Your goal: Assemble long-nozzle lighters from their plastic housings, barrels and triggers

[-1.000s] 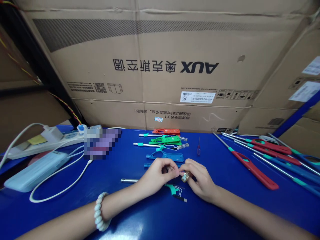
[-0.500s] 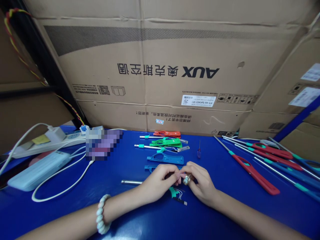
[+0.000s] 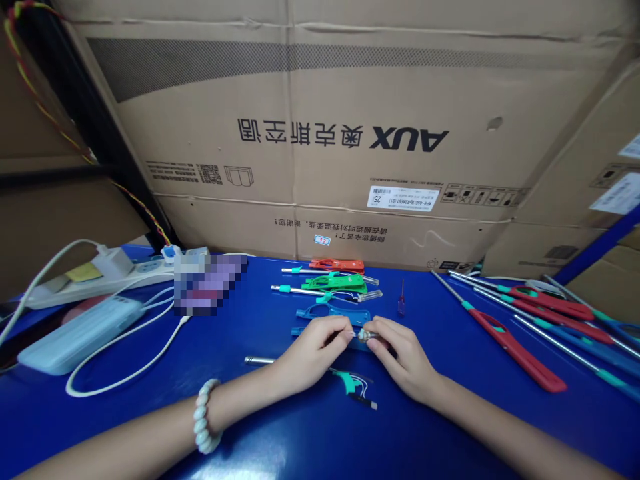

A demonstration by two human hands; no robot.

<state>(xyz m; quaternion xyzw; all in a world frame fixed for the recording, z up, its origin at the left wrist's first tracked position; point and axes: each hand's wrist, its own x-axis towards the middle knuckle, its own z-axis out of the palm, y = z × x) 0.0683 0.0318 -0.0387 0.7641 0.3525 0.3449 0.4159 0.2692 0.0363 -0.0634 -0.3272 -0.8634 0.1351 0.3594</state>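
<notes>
My left hand (image 3: pixel 315 350) and my right hand (image 3: pixel 400 357) meet over the blue table (image 3: pixel 250 427), both pinched on a small silvery part (image 3: pixel 367 335) held between their fingertips. A metal tube with a teal fitting and thin wires (image 3: pixel 350 383) lies on the table just under my hands. Right behind my fingers lie blue plastic handle shells (image 3: pixel 333 313), with a green one (image 3: pixel 337 284) and a red one (image 3: pixel 337 265) farther back. A bead bracelet (image 3: pixel 203 417) sits on my left wrist.
Assembled long lighters with red and blue handles (image 3: pixel 515 343) lie at the right. A small screwdriver (image 3: pixel 401 303) rests near the shells. At the left are a power strip (image 3: pixel 95 277), a light blue power bank (image 3: pixel 75 333) and white cables. Cardboard boxes (image 3: pixel 325 133) wall the back.
Both hands have moved slightly away from me toward the blue shells, still pinching the small part together. The part has turned from facing me to lying between the fingertips.
</notes>
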